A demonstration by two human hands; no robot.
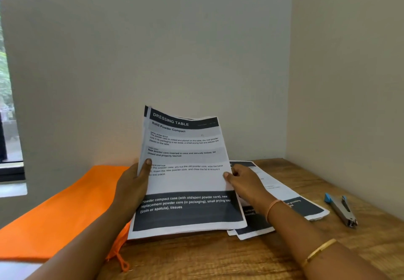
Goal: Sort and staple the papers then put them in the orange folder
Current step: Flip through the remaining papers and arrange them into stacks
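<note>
I hold a small stack of printed sheets (185, 170) tilted up over the table, its top page headed "DRESSING TABLE". My left hand (133, 183) grips the stack's left edge, thumb on the front. My right hand (244, 181) pinches the right edge, thumb on the page. More printed sheets (290, 203) lie flat on the table behind and to the right, partly hidden by my right hand. The orange folder (63, 212) lies flat at the left, with a string loop at its near corner. A grey stapler with a blue end (342, 208) rests at the right.
The wooden table (218, 258) sits in a corner, with walls close behind and on the right. A window (8, 115) is at the far left. The folder overhangs the table's left edge.
</note>
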